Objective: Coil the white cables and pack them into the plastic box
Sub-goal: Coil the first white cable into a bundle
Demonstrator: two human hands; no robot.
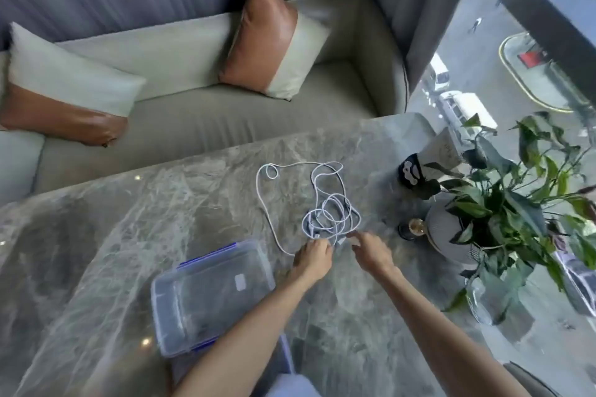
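Nearest the viewer, the clear plastic box [206, 296] with blue clips lies flat on the marble table [96, 251], partly under the left forearm, with bare stone open to its left. Just beyond, the left hand [312, 259] curls its fingers down at the near edge of the tangled white cables [325, 206] (whether it grips a strand I cannot tell), while the right hand [371, 251] reaches half-open beside it, fingertips close to the tangle. One loose loop trails toward the table's far edge and the sofa [200, 113]; a potted plant [503, 203] crowds the right side.

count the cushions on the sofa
2: one cushion lies at the sofa's left end, the other cushion leans against the backrest toward the right. None seem hidden.
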